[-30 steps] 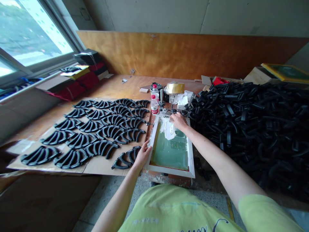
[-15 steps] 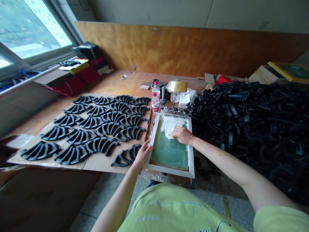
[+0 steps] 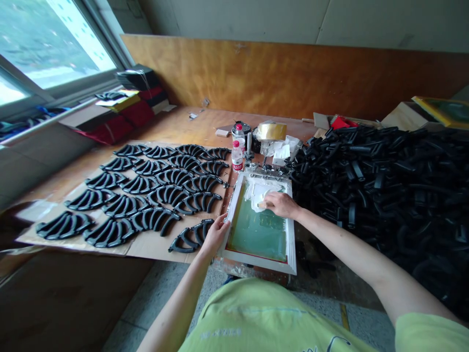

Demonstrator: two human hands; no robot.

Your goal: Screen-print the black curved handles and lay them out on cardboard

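A screen frame (image 3: 292,244) with a green mesh (image 3: 256,237) lies flat in front of me, hinged at its far end to a metal clamp (image 3: 267,170). White paste is smeared over the mesh's upper part. My right hand (image 3: 280,204) is closed on a white, paste-covered scraper (image 3: 258,194) at the upper middle of the mesh. At the frame's left edge, my left hand (image 3: 219,230) grips the frame side, its fingers on the rim. Rows of black curved parts (image 3: 110,230) lie on cardboard left of the frame.
Two red-capped bottles (image 3: 237,159) stand behind the frame's left corner, near a roll of yellow tape (image 3: 271,131). A large heap of black parts (image 3: 384,195) fills the right side. Boxes (image 3: 135,115) sit by the window, and a wooden board (image 3: 293,78) stands at the back.
My right hand has shifted slightly right on the mesh with the scraper. My left hand stays on the frame edge. The whole view has moved a little.
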